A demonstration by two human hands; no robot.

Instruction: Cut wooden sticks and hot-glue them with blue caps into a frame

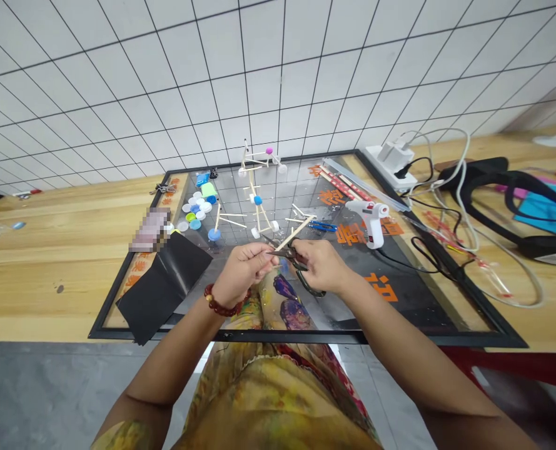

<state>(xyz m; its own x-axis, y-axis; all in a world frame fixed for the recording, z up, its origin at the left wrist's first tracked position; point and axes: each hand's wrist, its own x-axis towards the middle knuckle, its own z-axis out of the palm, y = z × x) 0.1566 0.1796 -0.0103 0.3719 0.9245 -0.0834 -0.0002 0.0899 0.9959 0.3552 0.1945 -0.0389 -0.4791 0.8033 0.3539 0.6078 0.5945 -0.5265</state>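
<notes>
My left hand [246, 267], with a beaded bracelet on its wrist, is closed in a pinch at the scissor tips. A thin pale wooden stick [294, 234] runs from its fingertips up to the right. Dark-handled scissors [301, 265] are gripped in my right hand [325, 267], blades pointing left across the stick's near end. Just beyond stand small stick-and-bottle-cap structures: a long one with a blue cap [257, 200] at mid-length, and a smaller one on a light-blue cap [214, 234]. More sticks and blue-handled pliers [322, 226] lie behind my right hand.
Loose bottle caps [196, 209] are gathered at the left, near a folded black sheet [165, 287]. A white glue gun [372, 220] stands on the right of the black-framed glass board [296, 337]. Cables and a power strip [393, 165] lie beyond its right edge, by a tiled wall.
</notes>
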